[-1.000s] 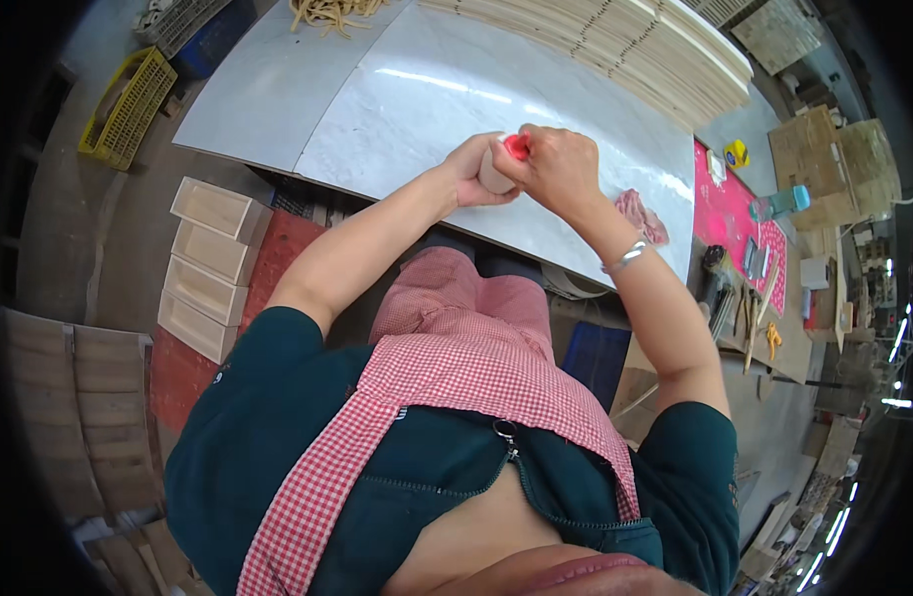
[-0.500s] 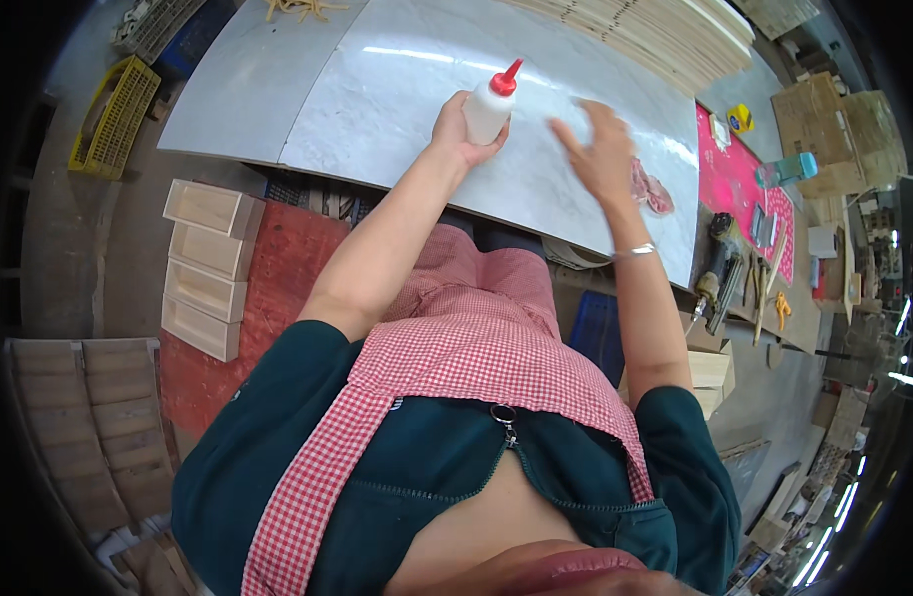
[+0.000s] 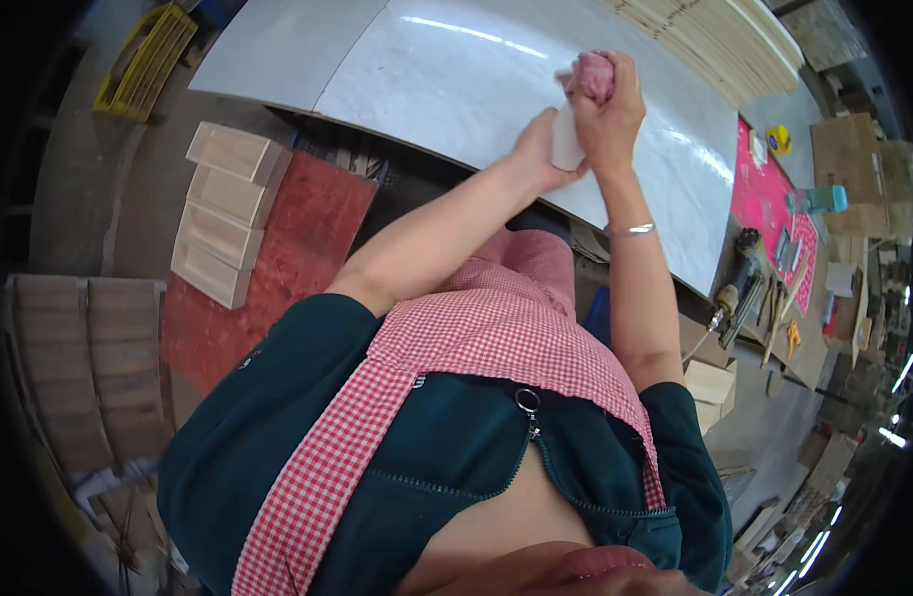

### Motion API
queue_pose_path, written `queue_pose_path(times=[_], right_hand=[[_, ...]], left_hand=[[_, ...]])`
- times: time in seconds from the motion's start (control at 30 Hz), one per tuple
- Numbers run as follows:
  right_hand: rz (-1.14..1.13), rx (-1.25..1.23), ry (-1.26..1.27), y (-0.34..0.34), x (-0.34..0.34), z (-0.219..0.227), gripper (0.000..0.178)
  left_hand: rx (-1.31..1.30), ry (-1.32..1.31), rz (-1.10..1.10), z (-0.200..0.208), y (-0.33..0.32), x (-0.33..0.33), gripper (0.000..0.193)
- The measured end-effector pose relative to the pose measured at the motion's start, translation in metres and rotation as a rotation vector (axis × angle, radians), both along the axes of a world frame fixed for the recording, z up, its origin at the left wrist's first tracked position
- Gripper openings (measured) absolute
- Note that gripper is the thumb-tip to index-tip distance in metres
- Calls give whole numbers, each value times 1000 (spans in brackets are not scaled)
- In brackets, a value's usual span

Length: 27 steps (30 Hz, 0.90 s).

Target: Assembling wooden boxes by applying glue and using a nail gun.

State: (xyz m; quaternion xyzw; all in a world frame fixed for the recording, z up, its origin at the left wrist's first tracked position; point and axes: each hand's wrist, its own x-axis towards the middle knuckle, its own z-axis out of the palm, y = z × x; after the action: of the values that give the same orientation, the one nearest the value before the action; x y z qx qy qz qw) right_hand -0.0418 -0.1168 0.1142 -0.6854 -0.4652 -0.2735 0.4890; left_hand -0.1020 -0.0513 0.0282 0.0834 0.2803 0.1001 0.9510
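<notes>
My left hand (image 3: 538, 151) is closed around a white plastic squeeze bottle (image 3: 567, 145), held above the front part of the pale marbled tabletop (image 3: 417, 109). Against the bottle's upper end, my right hand (image 3: 615, 121) grips a bunched pink rag (image 3: 595, 77). Rag and fingers cover the bottle's red nozzle cap, which is out of sight. Both hands are close together, the right one slightly above the left.
Long wooden strips (image 3: 715, 45) are stacked at the far right. A pink sheet (image 3: 757, 194) with a tape measure (image 3: 777, 139), a power tool (image 3: 740, 278) and orange scissors (image 3: 793, 339) lie right. Wooden boxes (image 3: 216, 243) sit left on a red board (image 3: 312, 223).
My right hand has picked up the pink rag from the tabletop and brought it to the bottle's top. My left hand still holds the bottle. The whole view has shifted slightly.
</notes>
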Motion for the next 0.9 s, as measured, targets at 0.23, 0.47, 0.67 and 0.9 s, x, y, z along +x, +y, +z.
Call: queue_pose_path(times=[0.23,0.47,0.67,0.9], right_hand=[[131,50,480,-14,14,9,13],[-463,-663,291,-178,79,-124,33],[17,-589,-159,49,-24,-123,34],[334,-502,-222,228,-138,-139,33]], left_hand=[[-18,35,-113,12,14,-25,44],[-21,-52,24,-3,50,-143,38],[-157,-85,220,-8,81,-253,33],[-33,-70,351,14,103,-278,34]])
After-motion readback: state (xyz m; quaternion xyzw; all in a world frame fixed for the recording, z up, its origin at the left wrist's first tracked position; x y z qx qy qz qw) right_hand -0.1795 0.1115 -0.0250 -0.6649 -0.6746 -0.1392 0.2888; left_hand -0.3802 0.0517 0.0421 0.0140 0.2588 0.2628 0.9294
